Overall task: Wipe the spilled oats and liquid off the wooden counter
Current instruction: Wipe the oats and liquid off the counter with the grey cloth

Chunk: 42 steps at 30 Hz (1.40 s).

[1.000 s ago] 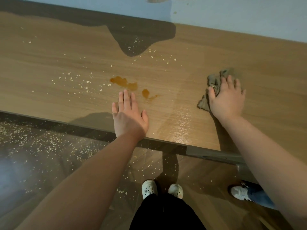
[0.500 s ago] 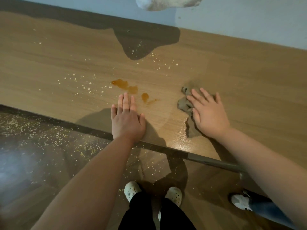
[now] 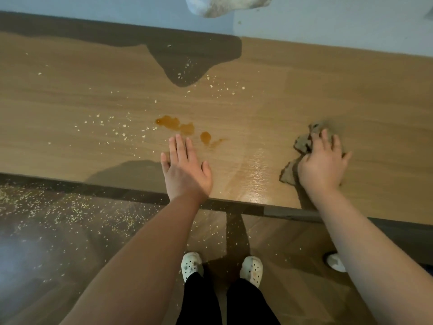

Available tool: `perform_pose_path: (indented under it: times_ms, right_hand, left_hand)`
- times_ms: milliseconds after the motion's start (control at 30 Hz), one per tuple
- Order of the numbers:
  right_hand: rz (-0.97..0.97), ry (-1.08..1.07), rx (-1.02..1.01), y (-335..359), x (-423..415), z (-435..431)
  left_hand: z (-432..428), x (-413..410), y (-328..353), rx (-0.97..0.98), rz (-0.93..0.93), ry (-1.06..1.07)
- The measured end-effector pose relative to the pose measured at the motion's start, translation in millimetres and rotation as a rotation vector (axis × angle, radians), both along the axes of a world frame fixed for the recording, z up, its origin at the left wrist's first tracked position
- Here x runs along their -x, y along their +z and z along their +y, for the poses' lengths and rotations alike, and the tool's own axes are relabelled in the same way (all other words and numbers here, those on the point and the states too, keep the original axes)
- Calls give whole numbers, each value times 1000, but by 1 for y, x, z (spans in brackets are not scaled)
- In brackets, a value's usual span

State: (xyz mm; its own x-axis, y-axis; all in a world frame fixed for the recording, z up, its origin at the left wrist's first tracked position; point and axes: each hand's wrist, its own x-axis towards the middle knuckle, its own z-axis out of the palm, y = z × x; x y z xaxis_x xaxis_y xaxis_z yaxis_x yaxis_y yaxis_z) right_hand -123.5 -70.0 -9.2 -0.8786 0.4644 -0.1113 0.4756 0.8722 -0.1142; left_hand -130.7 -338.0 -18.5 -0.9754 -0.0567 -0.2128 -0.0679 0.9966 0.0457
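**Cloth waits right of the puddle; the spill is not yet wiped**

Head view. The right grip lies palm-down on a crumpled brown cloth. Its fingers are spread and press the cloth onto the wooden tabletop rather than closing round it. The cloth sits well to the right of the amber puddle.

The left grip holds nothing. It lies flat and open just in front of the puddle, fingertips near the puddle's near edge. Oats lie scattered left of the puddle, with a thinner patch behind it. A wet sheen shows between the puddle and the cloth.

The next stroke should probably carry the cloth leftward under even pressure, straight through the puddle, so the folds soak up the liquid. It can then gather the oats into one heap. The left grip lies in the way of any pass along the front and would have to lift.

Below the edge in front of the puddle, the floor is strewn with floor oats. A careless sweep toward that edge would likely add more.

Pale shoes stand in front of the puddle. A rough white object overhangs behind it, cut off by the frame, and I cannot tell what it is.
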Motion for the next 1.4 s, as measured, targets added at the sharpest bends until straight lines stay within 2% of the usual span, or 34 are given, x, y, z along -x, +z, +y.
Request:
perform_pose_path:
  times_ms: [100,200,333,433,500,533,600,700,767,933,1100,1167,1267,1400]
  right_hand:
    - [2,-290,3,5,60,5]
    - [13,-333,60,10,103,-1]
    - [117,55,18,0,85,-37]
    - [179,400,118,1,36,-47]
    - [144,493,98,3,11,-30]
    - [104,456,64,5,1,-20]
    - [43,243,11,7,-10,-5]
    - [26,-16,7,9,-16,-14]
    - [83,-29,7,7,-17,-45]
    - [131,263,3,-5,-23,-116]
    - [196,308,16,-4,-11,-76]
    - [160,231,-9,0,0,-47]
    - [154,-5,12,2,-6,-16]
    - [170,-239,-29,-3,-34,-23]
  left_hand:
    - [0,1,-1,12,-8,-13]
    - [-1,0,-2,23,23,-28]
    - [-2,0,-4,-8,35,-43]
    - [-3,1,-3,-46,30,-45]
    - [-3,0,-2,-71,22,-54]
    - [-5,1,-1,-78,16,-61]
    - [-12,3,1,-80,12,-98]
    - [-38,10,6,-46,44,-268]
    - [-58,17,6,-30,67,-393]
    - [-69,20,1,-52,60,-453]
    - [-69,20,-1,-79,71,-458]
    - [-69,19,0,-88,78,-457]
    - [-69,18,0,-87,84,-456]
    - [-68,18,2,-100,78,-451]
